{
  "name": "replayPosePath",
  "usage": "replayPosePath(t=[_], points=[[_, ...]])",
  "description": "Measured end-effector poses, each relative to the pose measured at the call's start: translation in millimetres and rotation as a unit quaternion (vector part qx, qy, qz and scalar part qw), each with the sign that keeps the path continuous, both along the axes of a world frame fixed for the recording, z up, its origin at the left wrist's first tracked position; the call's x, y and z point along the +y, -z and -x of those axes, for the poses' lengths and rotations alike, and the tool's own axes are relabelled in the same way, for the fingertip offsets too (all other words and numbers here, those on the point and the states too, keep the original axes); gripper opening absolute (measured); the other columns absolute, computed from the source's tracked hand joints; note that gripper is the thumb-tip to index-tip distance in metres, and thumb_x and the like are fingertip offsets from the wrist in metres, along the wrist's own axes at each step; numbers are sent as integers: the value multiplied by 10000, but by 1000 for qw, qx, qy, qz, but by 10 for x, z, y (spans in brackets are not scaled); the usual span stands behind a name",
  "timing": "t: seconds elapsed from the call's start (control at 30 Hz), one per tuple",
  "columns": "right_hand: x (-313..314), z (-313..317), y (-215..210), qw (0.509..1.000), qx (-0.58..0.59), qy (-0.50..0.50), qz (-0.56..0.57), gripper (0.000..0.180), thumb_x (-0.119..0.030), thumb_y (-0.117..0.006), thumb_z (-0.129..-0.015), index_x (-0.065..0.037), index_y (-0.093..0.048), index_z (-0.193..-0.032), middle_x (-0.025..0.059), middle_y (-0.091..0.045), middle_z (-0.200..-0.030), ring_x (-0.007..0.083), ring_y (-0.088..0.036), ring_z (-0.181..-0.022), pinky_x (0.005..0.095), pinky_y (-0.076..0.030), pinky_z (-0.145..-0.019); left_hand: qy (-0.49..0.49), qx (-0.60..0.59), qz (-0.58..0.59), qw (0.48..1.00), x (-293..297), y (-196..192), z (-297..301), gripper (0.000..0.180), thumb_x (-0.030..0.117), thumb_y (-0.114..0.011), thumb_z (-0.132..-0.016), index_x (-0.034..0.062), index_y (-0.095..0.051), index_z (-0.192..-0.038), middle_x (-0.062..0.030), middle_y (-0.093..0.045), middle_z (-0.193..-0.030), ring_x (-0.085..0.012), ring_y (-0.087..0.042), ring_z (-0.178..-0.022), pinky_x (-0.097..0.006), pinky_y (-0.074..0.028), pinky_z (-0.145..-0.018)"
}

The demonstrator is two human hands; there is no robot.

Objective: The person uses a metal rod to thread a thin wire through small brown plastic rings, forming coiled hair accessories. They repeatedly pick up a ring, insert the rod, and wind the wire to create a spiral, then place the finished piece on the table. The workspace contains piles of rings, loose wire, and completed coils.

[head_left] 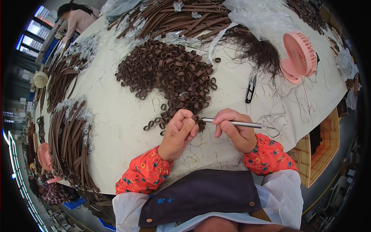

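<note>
Just in front of me my left hand (179, 132) is closed, pinching a small brown strap loop (194, 117) between thumb and fingertips. My right hand (234, 129) grips a slim, silver pen-like metal tool (247, 124). It lies nearly level, its left end touching or very near the loop; the exact tip is too small to make out. Beyond my hands spreads a large heap of similar brown loops (166, 67), with a few scattered by my left hand. Cut dark threads (189, 152) litter the cloth below the fingers.
Black thread snips (251, 89) lie right of the heap, near a pink fan (299, 56) and a dark thread bundle (259, 54). Brown straps (181, 19) lie at the back, more straps (71, 143) at left. A wooden crate (317, 149) stands at right. Another person (79, 21) works far left.
</note>
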State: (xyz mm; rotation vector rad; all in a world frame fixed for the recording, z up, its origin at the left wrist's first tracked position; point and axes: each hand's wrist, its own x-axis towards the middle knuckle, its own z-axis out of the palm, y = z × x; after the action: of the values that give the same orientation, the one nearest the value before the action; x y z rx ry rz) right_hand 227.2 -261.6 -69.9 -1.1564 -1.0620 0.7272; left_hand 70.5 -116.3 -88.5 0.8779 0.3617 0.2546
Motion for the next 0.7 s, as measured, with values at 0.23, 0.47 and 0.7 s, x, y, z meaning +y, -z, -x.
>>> replayPosePath(t=[0.23,0.47,0.7], points=[[-5,-25,-8,1000,-30,-1,2,191,-145,-500,-973,0,-614,-1026,84,-611,-826,128,-627,-697,255,-477,-649,-1,0,9,1000,-3,-25,-2,115,170,-484,-999,102,-428,-1072,-1,-486,-724,-68,-390,-639,-204,-313,-568],[72,-37,-31,984,-159,31,-76,139,-131,-562,-930,-38,-632,-1005,32,-658,-689,181,-620,-698,319,-469,-741,-4,4,14,1000,-13,-17,-5,114,168,-486,-998,97,-431,-1068,-5,-492,-723,-70,-393,-637,-203,-314,-565],[78,-18,-24,980,-188,33,-62,117,-118,-579,-913,-39,-634,-980,15,-660,-687,184,-615,-654,323,-465,-763,-5,10,14,1000,-15,-15,-3,119,170,-491,-994,97,-434,-1069,-7,-495,-725,-70,-397,-640,-204,-317,-565]])
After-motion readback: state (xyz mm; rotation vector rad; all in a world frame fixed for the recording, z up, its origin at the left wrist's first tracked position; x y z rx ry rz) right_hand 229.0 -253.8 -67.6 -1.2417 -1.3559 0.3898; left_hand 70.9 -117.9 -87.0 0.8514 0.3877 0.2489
